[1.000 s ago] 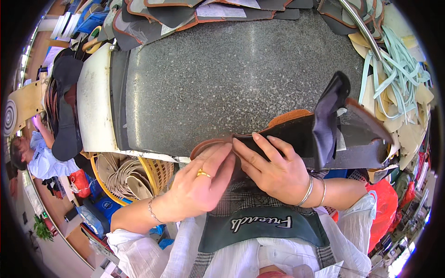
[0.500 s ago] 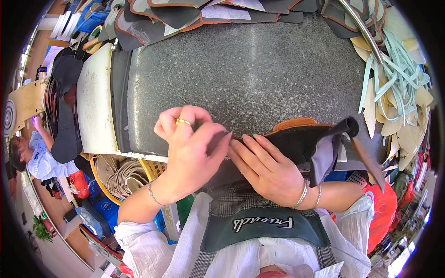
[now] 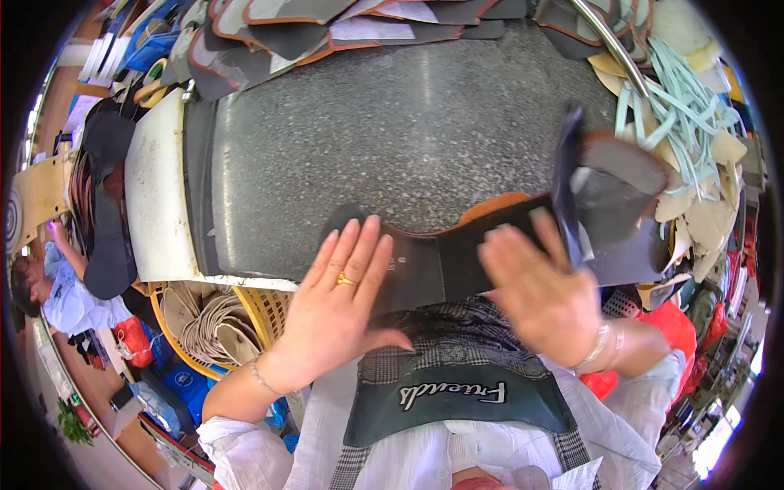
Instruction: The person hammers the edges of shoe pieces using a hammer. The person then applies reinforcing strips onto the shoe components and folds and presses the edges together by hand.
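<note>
A long black leather piece (image 3: 420, 265), which looks like part of a shoe upper, lies along the near edge of the dark speckled work surface (image 3: 392, 147). It has a seam across it and a brown edge showing behind. My left hand (image 3: 331, 306) rests flat on its left end, fingers stretched out together and thumb apart. Over its right part is my right hand (image 3: 543, 298), blurred by motion, with fingers extended; I cannot tell whether it touches. Beside that hand, a blurred flap (image 3: 621, 180) of dark and brownish leather stands up at the right end.
Grey leather pieces with brown edges (image 3: 286, 37) are stacked at the back. Pale blue strips (image 3: 686, 122) and cream scraps (image 3: 723, 192) lie at the right. A yellow basket (image 3: 269, 306) holds beige pieces at the lower left. Further left, a co-worker (image 3: 69, 282) sits near dark pieces.
My fingers have left the pinched edge at the middle. The left hand now lies flat; the right hand has moved right. The leather piece has spread out flatter, its right end flipping up.
</note>
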Motion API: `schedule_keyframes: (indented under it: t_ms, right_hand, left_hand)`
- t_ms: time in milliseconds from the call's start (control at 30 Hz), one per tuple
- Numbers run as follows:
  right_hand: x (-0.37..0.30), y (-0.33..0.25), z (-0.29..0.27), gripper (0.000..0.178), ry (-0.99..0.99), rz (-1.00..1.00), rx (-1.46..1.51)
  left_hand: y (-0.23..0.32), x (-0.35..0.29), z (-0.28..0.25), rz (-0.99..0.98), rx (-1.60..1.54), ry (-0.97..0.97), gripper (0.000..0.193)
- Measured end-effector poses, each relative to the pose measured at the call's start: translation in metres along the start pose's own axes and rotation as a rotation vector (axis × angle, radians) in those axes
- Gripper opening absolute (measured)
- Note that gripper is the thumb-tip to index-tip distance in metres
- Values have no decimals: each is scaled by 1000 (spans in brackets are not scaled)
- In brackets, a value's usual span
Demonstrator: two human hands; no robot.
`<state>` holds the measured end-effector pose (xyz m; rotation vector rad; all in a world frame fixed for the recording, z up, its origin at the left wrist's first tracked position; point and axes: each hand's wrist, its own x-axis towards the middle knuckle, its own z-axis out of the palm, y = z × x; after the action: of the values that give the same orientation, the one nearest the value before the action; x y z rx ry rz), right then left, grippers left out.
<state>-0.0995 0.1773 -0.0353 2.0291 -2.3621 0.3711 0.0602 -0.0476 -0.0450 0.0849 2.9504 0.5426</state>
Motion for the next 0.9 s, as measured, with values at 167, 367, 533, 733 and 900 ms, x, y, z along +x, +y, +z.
schedule_keyframes:
  t_ms: [167, 367, 533, 733, 900]
  right_hand:
    - [7, 12, -10, 39, 75, -73, -99]
    - [-12, 33, -55, 53, 20, 153, -4]
    - [-19, 46, -21, 50, 125, 294, 505]
    - [-5, 42, -10, 46, 304, 616, 838]
    - [-15, 61, 2, 36, 74, 701, 1357]
  left_hand:
    - [40, 54, 5, 278, 89, 163, 74]
    - [3, 59, -46, 209, 363, 130, 43]
    - [40, 74, -21, 255, -163, 35, 71]
    - [39, 82, -2, 213, -418, 198, 44]
    - [30, 93, 5, -223, -783, 271, 15]
